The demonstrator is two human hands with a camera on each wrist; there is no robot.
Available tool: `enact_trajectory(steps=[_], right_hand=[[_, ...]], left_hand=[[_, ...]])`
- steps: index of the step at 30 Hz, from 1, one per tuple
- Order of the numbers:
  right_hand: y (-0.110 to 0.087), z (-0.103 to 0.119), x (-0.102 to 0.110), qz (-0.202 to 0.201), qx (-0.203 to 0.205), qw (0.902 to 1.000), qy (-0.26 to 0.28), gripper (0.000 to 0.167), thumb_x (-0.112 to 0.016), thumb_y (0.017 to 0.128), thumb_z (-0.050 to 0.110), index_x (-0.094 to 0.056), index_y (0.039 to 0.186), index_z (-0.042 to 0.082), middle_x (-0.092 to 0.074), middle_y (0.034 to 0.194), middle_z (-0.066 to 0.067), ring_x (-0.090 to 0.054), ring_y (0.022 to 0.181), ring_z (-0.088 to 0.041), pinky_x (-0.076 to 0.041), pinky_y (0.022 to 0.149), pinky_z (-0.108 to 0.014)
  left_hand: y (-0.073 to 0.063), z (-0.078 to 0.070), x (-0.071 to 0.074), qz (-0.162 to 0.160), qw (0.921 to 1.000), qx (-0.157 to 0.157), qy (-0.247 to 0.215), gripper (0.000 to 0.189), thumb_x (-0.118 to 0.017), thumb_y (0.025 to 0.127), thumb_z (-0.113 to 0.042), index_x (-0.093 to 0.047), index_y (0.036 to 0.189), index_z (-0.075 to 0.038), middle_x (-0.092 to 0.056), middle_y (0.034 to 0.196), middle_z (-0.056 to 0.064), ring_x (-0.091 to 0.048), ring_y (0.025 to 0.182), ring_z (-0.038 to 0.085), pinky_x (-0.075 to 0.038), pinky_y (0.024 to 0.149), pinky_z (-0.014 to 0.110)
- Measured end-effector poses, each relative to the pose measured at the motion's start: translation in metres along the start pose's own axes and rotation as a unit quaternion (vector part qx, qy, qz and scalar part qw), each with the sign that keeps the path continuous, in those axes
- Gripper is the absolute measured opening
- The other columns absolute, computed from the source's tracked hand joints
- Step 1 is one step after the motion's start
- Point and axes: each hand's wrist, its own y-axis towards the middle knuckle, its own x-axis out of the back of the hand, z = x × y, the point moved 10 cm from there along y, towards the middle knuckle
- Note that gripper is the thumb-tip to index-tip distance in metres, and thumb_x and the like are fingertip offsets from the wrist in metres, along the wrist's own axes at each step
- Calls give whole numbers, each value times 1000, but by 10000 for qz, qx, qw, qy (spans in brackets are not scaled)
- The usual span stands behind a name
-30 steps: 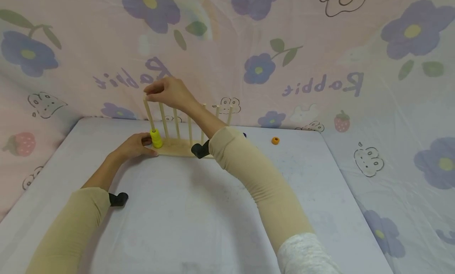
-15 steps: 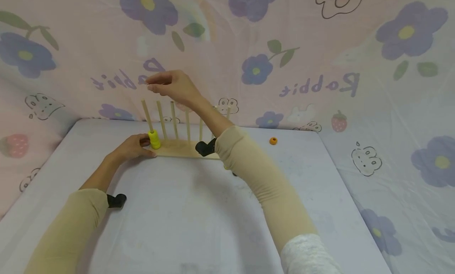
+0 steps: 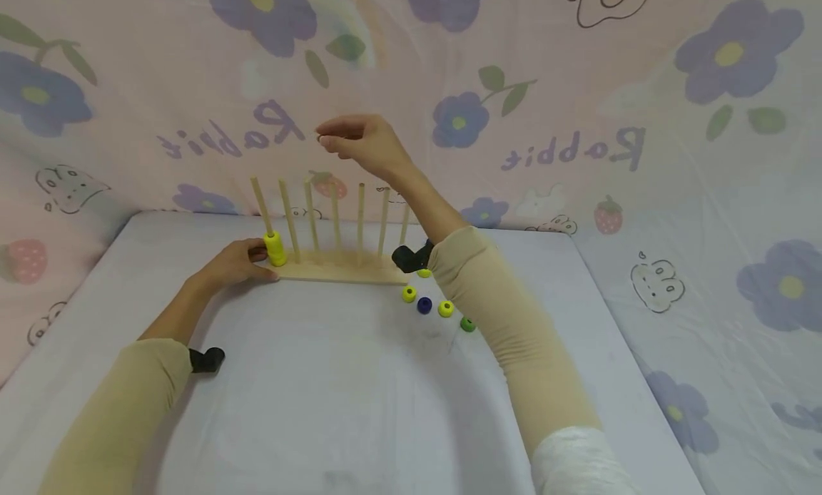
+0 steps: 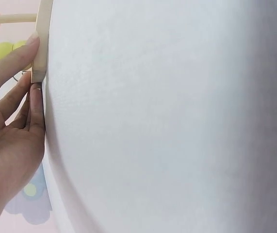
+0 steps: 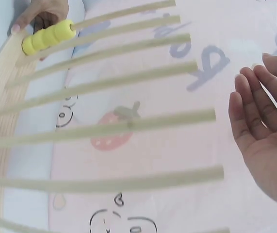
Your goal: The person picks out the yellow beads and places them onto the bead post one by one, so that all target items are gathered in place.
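Note:
A wooden peg rack (image 3: 359,267) with a row of upright pegs stands toward the back of the table. Several yellow beads (image 3: 275,249) are stacked on its leftmost peg. At that end my left hand (image 3: 232,264) grips the base, its thumb on top and fingers against the end, as the left wrist view shows with the base's corner (image 4: 40,63). My right hand (image 3: 369,144) is raised above the middle pegs. Its fingers (image 5: 262,109) are relaxed and hold nothing, apart from the peg tips in the right wrist view.
Right of the rack's front corner lie loose beads: yellow ones (image 3: 409,294), a dark blue one (image 3: 424,305) and a green one (image 3: 468,324). The right forearm (image 3: 507,317) partly covers this area. A patterned cloth (image 3: 546,67) hangs behind the table.
My right hand has let go at the top of the leftmost peg, risen and moved right. Loose beads hidden by the arm now show. The left hand stays at the base.

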Motion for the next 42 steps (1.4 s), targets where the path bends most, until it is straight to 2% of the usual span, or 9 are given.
enact_trajectory(steps=[11, 19, 34, 42], right_hand=[[-21, -17, 41, -290, -74, 9995, 80, 33, -72, 93, 19, -70, 121, 2, -72, 114, -4, -67, 103, -16, -55, 89, -29], [-35, -23, 59, -413, -20, 9989, 207, 35, -71, 93, 15, -67, 123, -2, -71, 117, -10, -66, 104, -20, -56, 89, -33], [-72, -57, 86, -572, -291, 9974, -325, 36, -70, 94, 21, -67, 123, 0, -72, 116, -7, -66, 104, -20, -55, 91, -33], [-86, -72, 99, -723, -418, 9954, -470, 33, -69, 95, 20, -68, 122, 0, -71, 117, -11, -66, 105, -23, -56, 92, -32]], left_hand=[[-1, 0, 0, 12, 10000, -2, 75, 98, -84, 81, -24, -25, 149, 14, -37, 148, 34, -40, 136, 45, -31, 115, 53], [0, -2, 1, 4, 10000, -15, 38, 97, -84, 81, -23, -25, 149, 14, -36, 149, 34, -40, 136, 45, -31, 116, 53], [-4, 2, -6, 5, 10000, -58, -10, 94, -83, 82, -22, -27, 148, 15, -37, 148, 34, -40, 135, 46, -32, 115, 54], [-4, -1, -1, -95, 9999, -4, 36, 93, -83, 82, -20, -27, 148, 15, -39, 146, 35, -41, 134, 47, -32, 115, 54]])
